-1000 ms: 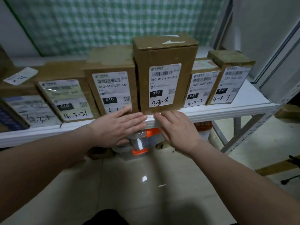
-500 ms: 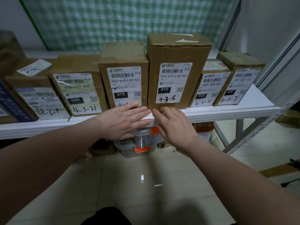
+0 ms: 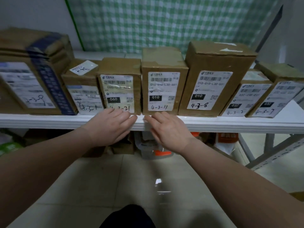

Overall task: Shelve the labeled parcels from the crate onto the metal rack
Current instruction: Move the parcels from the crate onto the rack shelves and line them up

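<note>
Cardboard all along the white metal rack (image 3: 213, 125): seven labeled parcels stand in a row on its shelf, labels facing out. At the centre sits the parcel marked 4-3-11 (image 3: 162, 89), upright, its label showing a black 010 block. Pressed against its left side is the parcel marked 4-3-21 (image 3: 119, 89), with a 060 block; on its right, the taller parcel marked 4-3-8 (image 3: 212, 83) rises above its neighbours. Further right lean two smaller ones, 4-3-2 (image 3: 246, 97) and 4-3-7 (image 3: 279, 94), both tilted a little. Off to the left there is a low parcel (image 3: 83, 96) with a loose white slip on top, and at the far left a big box wrapped in dark blue tape (image 3: 32, 79), blurred.

Both hands are down at the shelf's front edge, holding nothing. The left hand (image 3: 111, 127) lies flat, fingers (image 3: 126, 116) stretched out together, tips right at the foot of 4-3-21. The right hand (image 3: 169, 129) mirrors it, palm down and spread flat, tips at the base of 4-3-11. The two hands sit just beside each other, a narrow gap between them.

Under the shelf, a clear plastic container with an orange part (image 3: 156, 148) stands on the pale tiled floor (image 3: 115, 181). Behind the rack hangs a green checked cloth (image 3: 164, 22).
</note>
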Tool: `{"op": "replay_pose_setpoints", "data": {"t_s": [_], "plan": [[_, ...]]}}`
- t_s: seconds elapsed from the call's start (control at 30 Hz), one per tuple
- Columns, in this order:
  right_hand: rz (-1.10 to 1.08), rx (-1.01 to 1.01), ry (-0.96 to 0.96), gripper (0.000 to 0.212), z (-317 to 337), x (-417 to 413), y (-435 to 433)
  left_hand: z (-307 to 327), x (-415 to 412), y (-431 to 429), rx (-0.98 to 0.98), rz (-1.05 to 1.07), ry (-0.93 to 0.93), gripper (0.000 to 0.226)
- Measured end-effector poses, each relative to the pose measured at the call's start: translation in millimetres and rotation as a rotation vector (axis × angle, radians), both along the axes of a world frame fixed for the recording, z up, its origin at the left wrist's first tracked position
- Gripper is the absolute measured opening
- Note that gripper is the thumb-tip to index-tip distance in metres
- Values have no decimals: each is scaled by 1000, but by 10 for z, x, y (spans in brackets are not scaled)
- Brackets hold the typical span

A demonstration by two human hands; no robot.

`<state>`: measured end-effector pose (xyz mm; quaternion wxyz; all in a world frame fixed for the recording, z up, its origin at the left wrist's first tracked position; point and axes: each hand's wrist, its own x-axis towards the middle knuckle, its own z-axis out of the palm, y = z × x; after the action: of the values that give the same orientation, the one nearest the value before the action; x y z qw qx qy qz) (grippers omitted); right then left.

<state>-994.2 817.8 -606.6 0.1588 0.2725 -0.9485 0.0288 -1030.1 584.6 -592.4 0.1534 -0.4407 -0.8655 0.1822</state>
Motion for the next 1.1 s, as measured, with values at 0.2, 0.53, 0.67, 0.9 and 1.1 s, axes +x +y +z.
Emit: {"op": "replay_pose_setpoints", "data": {"t_s": [0.2,0.53,0.67,0.9,1.1], "plan": [[-28,21,-63,49,31,-115,-357,8,13,-285,66,147,20,47],[-21,27,-65,42,58,-131,-497,18,62,-403,81,160,42,41],[40,12,-62,42,135,-160,-777,-2,140,-736,142,240,48,31],[179,55,-81,35,223,-300,-1390,64,120,-1403,288,549,70,35],[202,74,-114,40,277,-368,-1717,39,55,-1588,362,518,90,39]]}}
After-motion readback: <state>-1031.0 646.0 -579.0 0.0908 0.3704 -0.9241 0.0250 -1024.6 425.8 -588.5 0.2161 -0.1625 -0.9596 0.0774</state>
